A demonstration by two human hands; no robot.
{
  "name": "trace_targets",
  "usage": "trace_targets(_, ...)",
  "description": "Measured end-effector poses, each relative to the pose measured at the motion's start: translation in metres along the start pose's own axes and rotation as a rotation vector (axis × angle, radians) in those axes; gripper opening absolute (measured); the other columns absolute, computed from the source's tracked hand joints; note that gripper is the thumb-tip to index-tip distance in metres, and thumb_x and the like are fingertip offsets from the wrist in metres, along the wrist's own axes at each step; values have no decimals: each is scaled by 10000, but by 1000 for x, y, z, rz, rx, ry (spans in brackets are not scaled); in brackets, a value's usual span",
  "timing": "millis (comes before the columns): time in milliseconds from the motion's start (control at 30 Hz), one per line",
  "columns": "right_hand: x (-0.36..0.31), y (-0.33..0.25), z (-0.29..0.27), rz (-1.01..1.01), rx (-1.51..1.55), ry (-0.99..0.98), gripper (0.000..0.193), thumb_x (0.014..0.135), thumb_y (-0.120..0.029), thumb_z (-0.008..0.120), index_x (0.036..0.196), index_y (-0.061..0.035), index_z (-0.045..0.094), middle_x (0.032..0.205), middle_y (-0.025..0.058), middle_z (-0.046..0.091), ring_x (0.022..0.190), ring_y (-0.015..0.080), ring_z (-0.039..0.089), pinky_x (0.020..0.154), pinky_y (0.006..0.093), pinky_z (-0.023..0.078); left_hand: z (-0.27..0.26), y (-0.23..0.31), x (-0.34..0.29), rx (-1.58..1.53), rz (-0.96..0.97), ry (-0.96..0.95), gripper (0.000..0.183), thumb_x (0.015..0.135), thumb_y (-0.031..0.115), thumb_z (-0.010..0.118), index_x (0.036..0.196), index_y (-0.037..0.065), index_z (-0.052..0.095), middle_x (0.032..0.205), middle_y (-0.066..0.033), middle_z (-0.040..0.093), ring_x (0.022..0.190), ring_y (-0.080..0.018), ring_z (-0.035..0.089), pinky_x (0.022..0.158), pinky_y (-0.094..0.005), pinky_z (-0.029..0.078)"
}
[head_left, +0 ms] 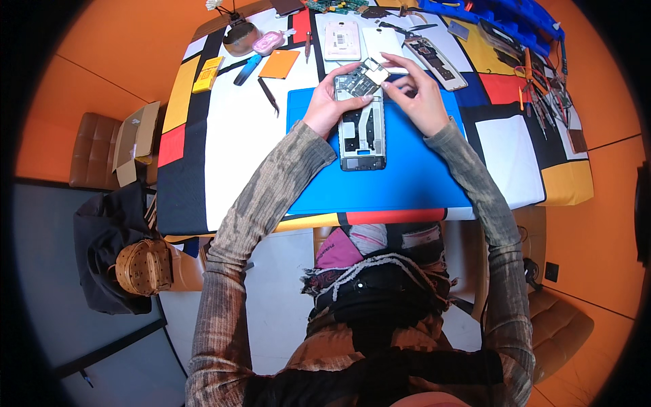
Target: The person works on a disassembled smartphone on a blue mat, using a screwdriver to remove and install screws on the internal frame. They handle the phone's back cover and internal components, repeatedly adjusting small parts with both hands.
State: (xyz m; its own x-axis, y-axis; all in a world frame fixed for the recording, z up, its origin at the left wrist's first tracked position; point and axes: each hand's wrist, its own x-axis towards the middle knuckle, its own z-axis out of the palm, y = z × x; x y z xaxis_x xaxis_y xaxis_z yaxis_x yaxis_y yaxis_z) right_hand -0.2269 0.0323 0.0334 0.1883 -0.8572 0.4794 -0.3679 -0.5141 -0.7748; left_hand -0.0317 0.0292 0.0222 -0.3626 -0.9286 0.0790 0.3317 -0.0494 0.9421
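An opened phone frame [351,163] with its inner parts bare lies lengthwise on the blue mat [413,183]. Over its far end a small phone circuit board [361,83] is held tilted, gripped along its left side by the fingers and thumb of my left hand [324,105]. At the board's right edge is my right hand [422,102], its thumb and index finger curled in close to the board. Whether those fingertips pinch the board or a smaller part cannot be made out. Dark tweezers [268,97] lie left of the mat.
Beyond my hands lie a pale phone back [342,41] and another opened phone [436,62]. Screwdrivers and pliers [536,95] cluster at the right, below a blue organizer [512,26]. A yellow box [208,74], an orange card [279,64] and a round vase [241,39] stand or lie left.
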Motion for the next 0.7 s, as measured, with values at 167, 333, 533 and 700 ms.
trace_targets(167, -2, 0, 2, -163, -227, -160, 587, 766, -42, 567, 1340, -117, 475, 1351, 108, 443, 1185, 231, 489, 1018, 359, 382, -2, -7, 3, 10, -8, -34, 625, 771, -72, 676, 1329, 36, 417, 1123, -114, 623, 1003, -147, 612, 892, -281, 500)
trace_targets(333, -1, 0, 1, -157, -209, -121, 565, 754, -52, 600, 1306, -91, 486, 1309, 103, 475, 1153, 233, 511, 996, 356, 402, -4, -8, 4, 1, -37, -7, 605, 798, -36, 667, 1339, 38, 409, 1118, -109, 624, 993, -150, 617, 880, -273, 501)
trace_targets(533, -1, -1, 0, -148, -203, -100, 559, 764, -88, 651, 1299, -86, 486, 1268, 98, 512, 1122, 224, 525, 964, 344, 419, -5, -5, 3, -36, -55, 9, 602, 814, -8, 660, 1354, 53, 402, 1116, -113, 625, 975, -151, 623, 862, -273, 507)
trace_targets(700, 0, -2, -1, -82, -120, -89, 580, 775, -124, 685, 1317, -107, 480, 1234, 82, 561, 1083, 205, 537, 921, 323, 436, -4, 0, 2, -107, -60, 26, 559, 808, -24, 663, 1313, 47, 434, 1135, -125, 612, 1005, -168, 614, 887, -286, 506)
